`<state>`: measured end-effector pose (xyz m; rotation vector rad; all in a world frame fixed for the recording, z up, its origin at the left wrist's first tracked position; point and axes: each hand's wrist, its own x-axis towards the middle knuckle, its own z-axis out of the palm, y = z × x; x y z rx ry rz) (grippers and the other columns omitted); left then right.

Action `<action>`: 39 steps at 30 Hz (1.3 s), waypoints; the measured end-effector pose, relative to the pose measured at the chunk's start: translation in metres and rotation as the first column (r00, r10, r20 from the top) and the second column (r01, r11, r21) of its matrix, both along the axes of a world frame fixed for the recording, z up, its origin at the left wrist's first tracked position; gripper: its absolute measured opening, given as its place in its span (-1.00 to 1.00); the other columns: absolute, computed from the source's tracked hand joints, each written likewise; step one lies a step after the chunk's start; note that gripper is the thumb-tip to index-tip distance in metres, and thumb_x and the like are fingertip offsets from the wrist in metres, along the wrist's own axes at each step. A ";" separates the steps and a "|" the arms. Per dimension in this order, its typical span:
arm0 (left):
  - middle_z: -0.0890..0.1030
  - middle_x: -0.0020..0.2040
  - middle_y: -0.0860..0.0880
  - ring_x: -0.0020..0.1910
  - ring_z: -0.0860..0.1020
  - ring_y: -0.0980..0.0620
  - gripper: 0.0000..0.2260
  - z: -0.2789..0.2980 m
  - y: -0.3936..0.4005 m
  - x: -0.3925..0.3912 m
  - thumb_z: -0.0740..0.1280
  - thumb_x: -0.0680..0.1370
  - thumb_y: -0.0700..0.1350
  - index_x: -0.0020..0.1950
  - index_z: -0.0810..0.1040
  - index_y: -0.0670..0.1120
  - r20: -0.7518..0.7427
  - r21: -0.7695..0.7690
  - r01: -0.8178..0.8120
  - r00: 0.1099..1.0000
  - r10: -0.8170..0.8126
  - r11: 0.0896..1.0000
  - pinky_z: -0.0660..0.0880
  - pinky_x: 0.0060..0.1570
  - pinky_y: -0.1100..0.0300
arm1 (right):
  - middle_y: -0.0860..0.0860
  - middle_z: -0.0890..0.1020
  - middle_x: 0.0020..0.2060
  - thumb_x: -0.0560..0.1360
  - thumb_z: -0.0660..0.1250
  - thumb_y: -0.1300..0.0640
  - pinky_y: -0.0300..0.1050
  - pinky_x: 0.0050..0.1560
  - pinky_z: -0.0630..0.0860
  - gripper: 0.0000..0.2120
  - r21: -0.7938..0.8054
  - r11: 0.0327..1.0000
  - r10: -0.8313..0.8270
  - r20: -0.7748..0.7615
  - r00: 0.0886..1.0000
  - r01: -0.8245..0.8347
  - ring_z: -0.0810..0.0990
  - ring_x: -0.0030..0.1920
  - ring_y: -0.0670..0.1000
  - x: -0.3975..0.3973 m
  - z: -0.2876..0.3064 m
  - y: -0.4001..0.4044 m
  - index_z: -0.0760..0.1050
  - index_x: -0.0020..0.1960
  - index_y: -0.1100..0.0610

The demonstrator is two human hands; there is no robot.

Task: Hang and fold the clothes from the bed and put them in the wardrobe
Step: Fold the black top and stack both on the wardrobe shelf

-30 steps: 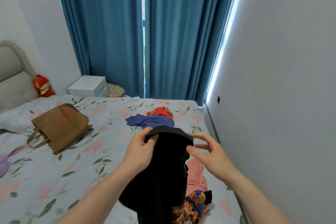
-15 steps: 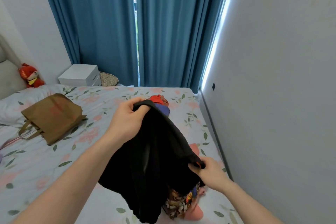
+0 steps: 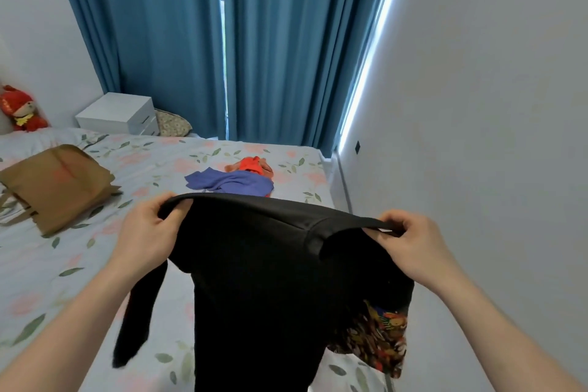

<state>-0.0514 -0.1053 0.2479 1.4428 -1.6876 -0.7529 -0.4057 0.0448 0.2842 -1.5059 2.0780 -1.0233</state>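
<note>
Two hands, my left hand [image 3: 149, 234] and right hand [image 3: 413, 247], pinch a black garment [image 3: 264, 280] stretched above the floral bed [image 3: 63, 267].

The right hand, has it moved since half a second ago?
Yes. The right hand rose and moved right, toward the wall, pulling the black garment taut.
</note>
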 end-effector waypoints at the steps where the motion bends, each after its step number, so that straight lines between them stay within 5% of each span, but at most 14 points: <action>1: 0.68 -0.21 -0.02 -0.14 0.62 -0.05 -0.83 -0.003 0.009 -0.013 0.31 0.65 -0.08 -0.09 0.65 -0.04 -0.009 0.000 -0.011 1.000 0.011 1.000 0.50 -0.12 0.05 | 0.00 0.62 -0.40 0.47 0.49 -0.15 -0.28 -0.40 0.40 -0.69 0.073 0.997 0.008 -0.053 0.999 -0.004 0.54 -0.42 -0.13 -0.017 -0.004 0.003 0.60 -0.30 0.05; 5: 0.68 -0.19 -0.04 -0.14 0.61 -0.05 -0.82 -0.007 0.050 -0.067 0.31 0.64 -0.06 -0.08 0.66 -0.06 -0.019 -0.035 -0.056 0.998 0.055 0.998 0.49 -0.14 0.03 | -0.01 0.51 -0.49 0.36 0.48 -0.35 -0.16 -0.39 0.36 -0.49 0.413 0.904 0.168 -0.114 0.979 -0.107 0.48 -0.48 -0.10 -0.090 -0.038 0.028 0.60 -0.25 0.13; 11: 0.67 -0.16 -0.12 -0.09 0.61 -0.18 -0.80 0.000 0.110 -0.129 0.34 0.62 -0.04 -0.09 0.65 -0.12 -0.041 -0.048 -0.193 0.981 0.191 0.980 0.53 -0.08 -0.16 | -0.13 0.55 -0.41 0.43 0.53 0.13 -0.32 -0.29 0.43 -0.86 0.551 0.761 0.408 0.004 0.913 -0.342 0.55 -0.31 -0.11 -0.177 -0.081 0.061 0.58 -0.20 -0.02; 16: 0.64 -0.31 0.22 -0.22 0.58 0.23 -0.79 0.033 0.147 -0.132 0.36 0.62 -0.02 -0.21 0.63 0.10 -0.055 -0.071 -0.317 0.948 0.314 0.946 0.44 -0.26 0.37 | -0.15 0.51 -0.42 0.58 0.41 0.18 -0.32 -0.34 0.40 -0.92 0.247 0.899 0.333 0.148 0.931 -0.361 0.47 -0.39 -0.15 -0.198 -0.058 0.053 0.54 -0.08 0.12; 21: 0.66 -0.29 0.24 -0.21 0.64 0.02 -0.82 0.090 0.160 -0.111 0.39 0.59 0.12 -0.21 0.64 0.31 -0.074 -0.110 -0.410 0.912 0.404 0.905 0.60 -0.09 0.01 | -0.09 0.61 -0.36 0.50 0.47 0.30 -0.34 -0.26 0.53 -0.89 -0.199 0.949 0.299 0.335 0.894 -0.243 0.61 -0.30 -0.11 -0.192 0.021 0.029 0.55 -0.13 0.23; 25: 0.67 -0.34 0.13 -0.21 0.66 -0.02 -0.89 0.104 0.152 -0.095 0.37 0.54 0.26 -0.18 0.62 0.39 0.060 -0.139 -0.402 0.909 0.413 0.905 0.62 -0.09 -0.07 | -0.04 0.63 -0.35 0.47 0.52 0.25 -0.30 -0.26 0.56 -0.87 -0.282 0.920 0.354 0.298 0.886 -0.273 0.65 -0.28 -0.07 -0.188 0.058 0.014 0.58 -0.16 0.18; 28: 0.66 -0.29 0.06 -0.17 0.63 -0.08 -0.73 0.086 0.132 -0.090 0.35 0.55 0.27 -0.17 0.70 0.15 0.236 -0.142 -0.387 0.880 0.411 0.911 0.58 -0.13 -0.04 | 0.07 0.67 -0.30 0.43 0.57 0.13 -0.15 -0.21 0.60 -0.84 -0.205 0.943 0.304 0.200 0.932 -0.263 0.67 -0.27 0.02 -0.190 0.054 -0.002 0.62 -0.14 0.17; 31: 0.57 -0.45 -0.03 -0.33 0.55 -0.10 -0.51 0.045 0.109 -0.086 0.30 0.52 0.32 -0.41 0.56 -0.02 0.393 -0.111 -0.333 0.851 0.349 0.936 0.48 -0.31 0.01 | 0.08 0.69 -0.26 0.40 0.59 -0.01 -0.02 -0.15 0.60 -0.81 -0.046 0.969 0.247 0.120 0.962 -0.243 0.69 -0.24 0.08 -0.190 0.026 -0.023 0.67 -0.14 0.08; 35: 0.43 -0.56 -0.01 -0.48 0.47 -0.05 -0.45 -0.023 0.090 -0.079 0.35 0.54 0.27 -0.50 0.37 -0.04 0.516 0.072 -0.275 0.833 0.200 0.959 0.27 -0.44 0.10 | -0.01 0.69 -0.35 0.37 0.60 -0.12 -0.18 -0.33 0.52 -0.78 0.172 0.955 0.237 0.054 0.970 -0.243 0.68 -0.30 0.04 -0.192 -0.029 -0.047 0.69 -0.19 0.01; 39: 0.49 -0.46 0.01 -0.41 0.50 -0.01 -0.53 -0.086 0.079 -0.074 0.32 0.58 0.24 -0.38 0.46 -0.06 0.565 0.169 -0.236 0.819 0.102 0.957 0.33 -0.39 0.09 | 0.11 0.70 -0.32 0.39 0.59 -0.07 -0.28 -0.44 0.45 -0.74 0.330 0.907 0.254 0.069 0.965 -0.263 0.65 -0.36 0.02 -0.195 -0.084 -0.072 0.70 -0.16 0.13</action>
